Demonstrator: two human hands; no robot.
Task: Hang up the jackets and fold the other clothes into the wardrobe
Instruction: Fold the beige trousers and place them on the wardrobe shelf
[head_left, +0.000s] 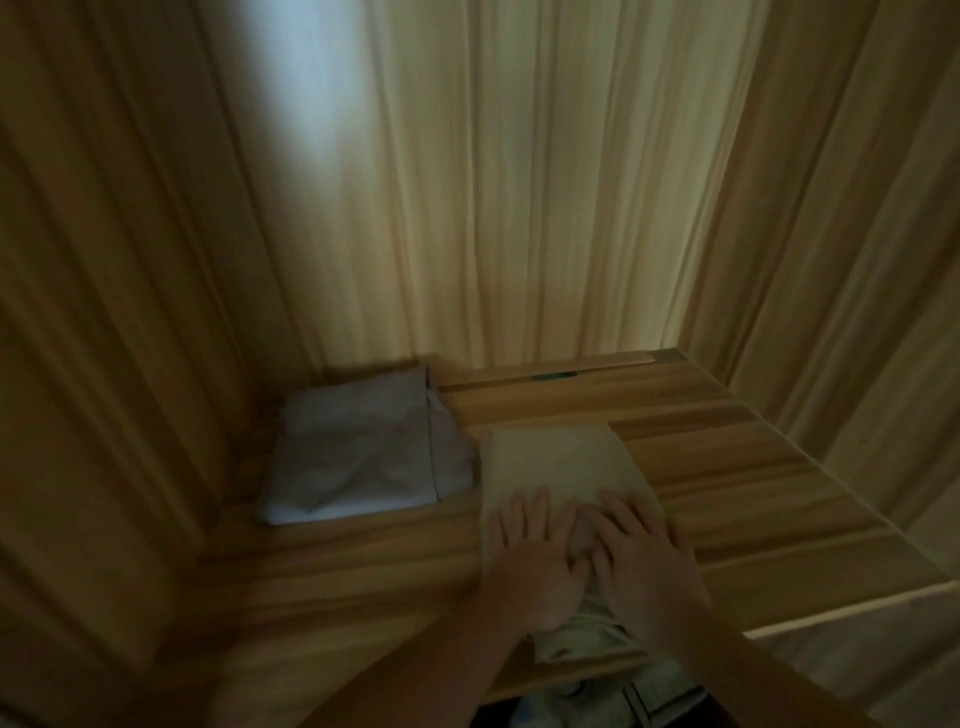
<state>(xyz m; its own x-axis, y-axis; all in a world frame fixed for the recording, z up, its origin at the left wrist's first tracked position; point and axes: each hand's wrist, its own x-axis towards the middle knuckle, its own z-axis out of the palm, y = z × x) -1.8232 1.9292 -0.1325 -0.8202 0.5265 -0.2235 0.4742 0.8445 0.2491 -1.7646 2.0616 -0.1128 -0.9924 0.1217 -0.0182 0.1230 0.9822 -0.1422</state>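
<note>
Wood-grained in tan and brown stripes, the wardrobe shelf (727, 467) is running back in dim light from its pale front edge. Over that edge the crumpled near end of a folded beige cloth garment (550, 457) is hanging. The left hand (530, 561) and right hand (649, 566) are pressing it flat, fingers straight and spread. In the shelf's back left corner a folded pale grey garment (358, 452) is lying. Behind the shelf, panelled wooden walls (519, 208) are closing in.
</note>
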